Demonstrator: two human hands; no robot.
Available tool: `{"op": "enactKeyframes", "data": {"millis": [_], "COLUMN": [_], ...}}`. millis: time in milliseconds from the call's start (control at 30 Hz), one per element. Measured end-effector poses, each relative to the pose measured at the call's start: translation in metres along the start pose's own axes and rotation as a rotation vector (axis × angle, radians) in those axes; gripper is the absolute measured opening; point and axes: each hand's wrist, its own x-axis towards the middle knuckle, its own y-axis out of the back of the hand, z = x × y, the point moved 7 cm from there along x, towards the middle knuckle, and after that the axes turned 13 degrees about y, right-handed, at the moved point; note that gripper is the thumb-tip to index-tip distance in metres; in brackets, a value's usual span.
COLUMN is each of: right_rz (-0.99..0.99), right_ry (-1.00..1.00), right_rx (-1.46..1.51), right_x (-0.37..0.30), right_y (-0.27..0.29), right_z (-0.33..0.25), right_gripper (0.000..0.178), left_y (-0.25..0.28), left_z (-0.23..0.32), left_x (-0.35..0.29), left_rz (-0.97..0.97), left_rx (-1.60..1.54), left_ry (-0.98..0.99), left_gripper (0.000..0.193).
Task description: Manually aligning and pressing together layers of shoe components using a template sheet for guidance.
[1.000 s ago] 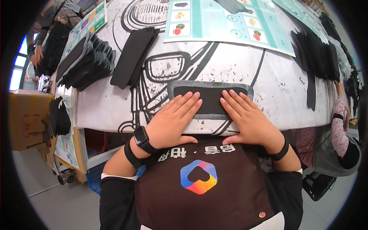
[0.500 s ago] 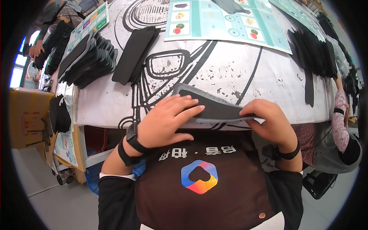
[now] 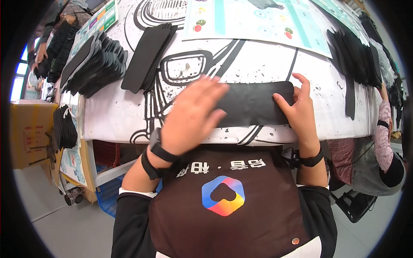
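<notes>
A flat black fabric piece, a long rectangle with rounded corners, lies crosswise near the table's front edge. Over its left end is my left hand, fingers stretched out and blurred by motion; that end is hidden beneath it. At the right end, my right hand has its thumb on top of the piece and other fingers at the edge, with the index finger raised off it. Whether any fingers go under the piece is hard to see.
On the white printed table, a stack of black strips stands beside a larger grey-edged pile. More black pieces are at the right. Picture sheets lie at the back. Another person's sleeve shows at far right, a cardboard box at left.
The piece was tilted with its grey fuzzy edge showing; now it lies flat, black face up. My right hand has moved up along its right end, and my left hand has shifted up slightly.
</notes>
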Motion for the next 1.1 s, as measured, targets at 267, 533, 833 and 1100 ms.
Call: {"op": "enactKeyframes", "data": {"millis": [267,533,833,1100], "right_rz": [-0.026,0.023,0.025,0.193], "right_ry": [0.003,0.059,-0.031,0.211], "right_rx": [0.017,0.121,0.214,-0.034], "right_x": [-0.004,-0.002,-0.004,-0.01], "right_y": [-0.004,-0.003,-0.003,0.033], "right_z": [0.013,0.01,0.017,-0.021], "right_gripper": [0.051,0.047,0.043,0.037], "left_y": [-0.07,-0.088,-0.06,0.003], "left_z": [0.031,0.061,0.015,0.002], "left_x": [0.004,0.003,-0.005,-0.037], "left_rz": [-0.215,-0.231,-0.188,-0.143], "left_rx": [0.071,0.046,0.18,-0.09], "left_ry": [-0.175,-0.167,0.072,0.151], "left_gripper": [0.067,0.083,0.08,0.067]}}
